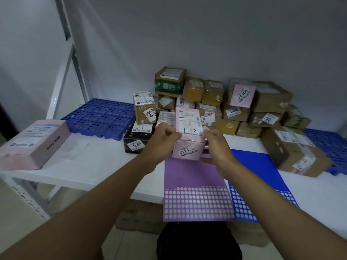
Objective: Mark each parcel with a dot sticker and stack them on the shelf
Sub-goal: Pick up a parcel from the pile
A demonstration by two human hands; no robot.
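Observation:
A small pink parcel [188, 139] with a white label marked "1-2" is held just above the white shelf, between both hands. My left hand [162, 142] grips its left side and my right hand [217, 147] grips its right side. Under it lies a purple dot sticker sheet [195, 184], with many dots gone from its lower part. A blue sticker sheet [257, 177] lies beside it on the right, partly under my right forearm. A pile of several brown and pink parcels [212, 102] stands against the back wall.
A large pink box [33, 143] sits at the shelf's left end. Blue plastic pallets lie at the back left [99, 117] and far right [330, 147]. A black box [139, 137] and a big brown parcel [294, 151] flank the hands. The shelf's front edge [84, 182] runs below the forearms.

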